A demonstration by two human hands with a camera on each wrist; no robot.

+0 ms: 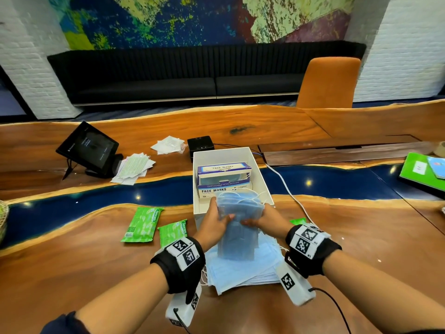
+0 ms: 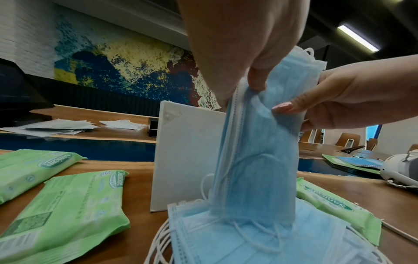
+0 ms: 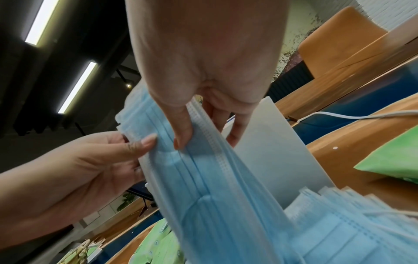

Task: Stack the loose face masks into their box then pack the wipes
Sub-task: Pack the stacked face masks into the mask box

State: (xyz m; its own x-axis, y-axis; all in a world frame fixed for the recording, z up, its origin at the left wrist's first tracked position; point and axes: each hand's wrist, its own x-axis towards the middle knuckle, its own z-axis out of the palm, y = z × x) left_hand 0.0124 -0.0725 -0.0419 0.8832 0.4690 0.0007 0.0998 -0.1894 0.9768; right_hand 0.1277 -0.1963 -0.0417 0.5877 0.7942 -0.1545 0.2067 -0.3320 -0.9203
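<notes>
Both hands hold one upright bundle of blue face masks (image 1: 237,225) by its upper part. My left hand (image 1: 216,219) grips its left edge, thumb on the front. My right hand (image 1: 261,221) pinches the right edge. The bundle's lower end touches a flat pile of loose masks (image 1: 243,268) on the table. Just behind stands a white open box (image 1: 255,165) holding the printed face mask box (image 1: 224,180). Two green wipe packs (image 1: 143,224) (image 1: 173,231) lie to the left, and a third (image 1: 298,221) peeks out behind my right wrist.
A tablet on a stand (image 1: 89,148) and scattered white papers (image 1: 133,167) sit at the back left. A small black device (image 1: 200,145) and a white cable (image 1: 286,189) lie near the white box. Green notebooks (image 1: 421,172) lie far right.
</notes>
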